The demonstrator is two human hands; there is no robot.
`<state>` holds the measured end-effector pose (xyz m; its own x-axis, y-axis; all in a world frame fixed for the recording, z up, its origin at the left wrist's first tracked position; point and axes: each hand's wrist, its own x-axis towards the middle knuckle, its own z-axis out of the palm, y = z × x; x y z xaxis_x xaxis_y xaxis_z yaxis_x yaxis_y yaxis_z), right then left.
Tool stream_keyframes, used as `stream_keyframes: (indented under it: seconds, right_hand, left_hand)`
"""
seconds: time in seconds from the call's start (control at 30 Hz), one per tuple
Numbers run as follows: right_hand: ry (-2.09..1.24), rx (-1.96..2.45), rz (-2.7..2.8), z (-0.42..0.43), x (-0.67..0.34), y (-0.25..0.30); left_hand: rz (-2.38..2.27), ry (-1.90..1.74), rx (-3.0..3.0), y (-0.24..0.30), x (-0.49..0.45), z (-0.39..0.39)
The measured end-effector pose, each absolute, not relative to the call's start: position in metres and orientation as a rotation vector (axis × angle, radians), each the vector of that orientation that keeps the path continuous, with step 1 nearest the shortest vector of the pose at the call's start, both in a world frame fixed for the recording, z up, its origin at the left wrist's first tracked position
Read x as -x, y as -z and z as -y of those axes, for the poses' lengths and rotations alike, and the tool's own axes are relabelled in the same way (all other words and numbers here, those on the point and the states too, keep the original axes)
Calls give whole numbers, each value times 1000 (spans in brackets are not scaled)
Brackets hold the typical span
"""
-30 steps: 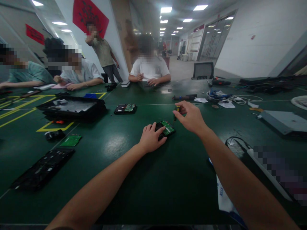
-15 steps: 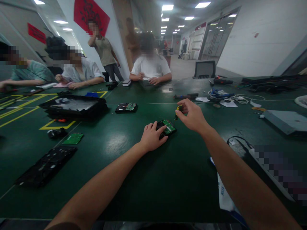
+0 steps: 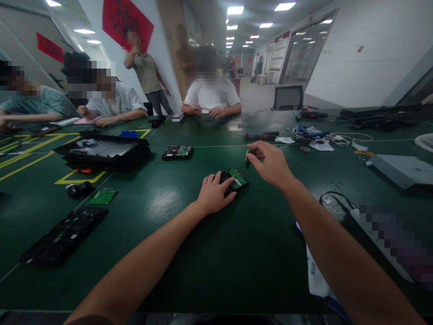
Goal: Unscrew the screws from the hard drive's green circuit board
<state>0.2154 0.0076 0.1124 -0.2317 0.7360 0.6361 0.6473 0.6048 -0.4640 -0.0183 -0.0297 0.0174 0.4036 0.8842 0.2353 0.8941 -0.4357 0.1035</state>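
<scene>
My left hand (image 3: pixel 211 194) lies over a hard drive (image 3: pixel 239 178) on the green table, gripping it with the fingers across its top and the thumb along the near side. The drive's green circuit board shows at the right end; its left part is under my hand. Just above and to the right, my right hand (image 3: pixel 269 162) pinches a small yellow and black screwdriver (image 3: pixel 248 158) by its handle, held upright. The screwdriver's tip is too small to make out, and I cannot tell whether it touches the drive.
Another hard drive (image 3: pixel 177 152) lies farther off, left of centre. At left are a black casing (image 3: pixel 104 149), a green circuit board (image 3: pixel 103 196) and a black panel (image 3: pixel 64 237). Cables (image 3: pixel 309 132) and a grey metal box (image 3: pixel 402 171) lie at right. A person (image 3: pixel 213 97) sits opposite.
The screwdriver has turned in my right fingers, showing less of its yellow side. My left hand and the hard drive hold their place.
</scene>
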Motion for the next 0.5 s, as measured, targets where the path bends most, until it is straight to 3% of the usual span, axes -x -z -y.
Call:
stream_keyframes:
  seconds: [0.5]
  right_hand:
    - [-128,1129,1898,-6,-214,-115]
  left_hand:
    - [1665,378,2592,-18,17,29]
